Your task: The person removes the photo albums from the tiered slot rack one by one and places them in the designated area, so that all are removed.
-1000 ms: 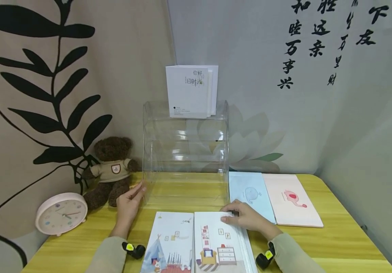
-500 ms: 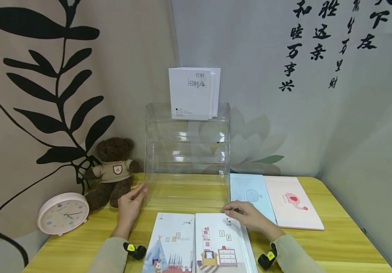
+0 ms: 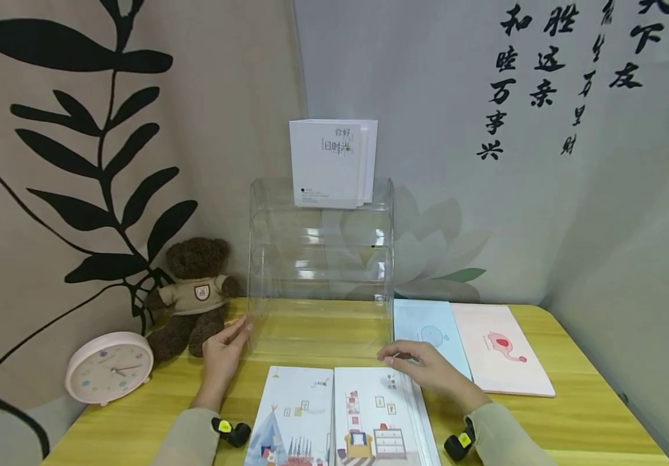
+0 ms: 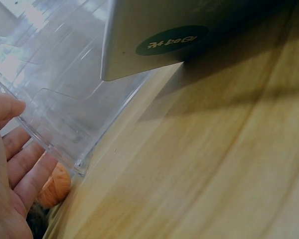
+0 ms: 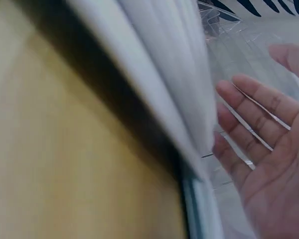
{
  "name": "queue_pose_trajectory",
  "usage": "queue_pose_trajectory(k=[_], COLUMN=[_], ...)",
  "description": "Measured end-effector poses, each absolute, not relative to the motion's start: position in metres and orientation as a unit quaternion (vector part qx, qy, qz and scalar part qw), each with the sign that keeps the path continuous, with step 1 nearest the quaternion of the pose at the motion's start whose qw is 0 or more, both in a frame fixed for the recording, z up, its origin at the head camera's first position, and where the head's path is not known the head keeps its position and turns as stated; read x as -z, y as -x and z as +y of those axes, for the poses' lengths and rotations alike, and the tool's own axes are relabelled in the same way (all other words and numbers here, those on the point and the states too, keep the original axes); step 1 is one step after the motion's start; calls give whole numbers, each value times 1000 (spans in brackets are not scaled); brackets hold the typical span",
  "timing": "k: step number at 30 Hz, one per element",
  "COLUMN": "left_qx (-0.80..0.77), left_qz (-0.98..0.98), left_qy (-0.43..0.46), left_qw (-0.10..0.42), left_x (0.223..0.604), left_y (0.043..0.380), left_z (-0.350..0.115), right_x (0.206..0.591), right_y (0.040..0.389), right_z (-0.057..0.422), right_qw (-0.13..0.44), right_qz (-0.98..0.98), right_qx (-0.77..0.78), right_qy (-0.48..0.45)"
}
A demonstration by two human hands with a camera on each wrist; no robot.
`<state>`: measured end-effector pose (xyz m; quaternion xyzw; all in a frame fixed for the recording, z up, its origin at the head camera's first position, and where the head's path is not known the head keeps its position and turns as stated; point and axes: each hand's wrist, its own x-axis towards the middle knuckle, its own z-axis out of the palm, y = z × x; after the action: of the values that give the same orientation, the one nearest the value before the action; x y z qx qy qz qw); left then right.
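A clear tiered display rack (image 3: 319,275) stands on the table. At its lower left side is my left hand (image 3: 224,356); in the left wrist view its fairly straight fingers (image 4: 36,181) lie along the rack's edge, thumb apart from them. Two illustrated white notebooks (image 3: 304,414) (image 3: 369,414) sit side by side in front, the right one on top of a stack. My right hand (image 3: 424,369) hovers at that stack's top right corner, near the rack's front right. In the right wrist view its fingers (image 5: 269,132) are extended beside blurred page edges, holding nothing.
White cards (image 3: 329,165) stand in the rack's top tier. Blue (image 3: 424,323) and pink notebooks (image 3: 503,369) lie right of the rack. A teddy bear (image 3: 197,298) and a round clock (image 3: 110,367) stand left. An orange ball (image 4: 56,185) shows beyond the rack.
My right thumb has lifted off the right notebook's cover, showing the printed title beneath. My left hand keeps its place by the rack. The head view has shifted slightly.
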<state>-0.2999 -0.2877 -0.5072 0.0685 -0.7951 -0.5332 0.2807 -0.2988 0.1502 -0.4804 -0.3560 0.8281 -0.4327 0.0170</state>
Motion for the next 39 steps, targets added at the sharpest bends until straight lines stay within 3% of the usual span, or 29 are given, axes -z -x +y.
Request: queue_pose_trajectory(k=[13, 24, 39], left_qx=[525, 538, 538], left_qz=[-801, -795, -791], left_qy=[-65, -67, -64], left_qw=[281, 273, 284], left_x=[510, 508, 507], left_y=[299, 298, 297], left_z=[-290, -289, -288], right_x=[422, 331, 209], right_y=[315, 351, 398], right_z=[160, 150, 91], right_qw=[-67, -101, -135], right_qz=[814, 823, 831], right_qx=[423, 407, 382], right_qy=[391, 384, 381])
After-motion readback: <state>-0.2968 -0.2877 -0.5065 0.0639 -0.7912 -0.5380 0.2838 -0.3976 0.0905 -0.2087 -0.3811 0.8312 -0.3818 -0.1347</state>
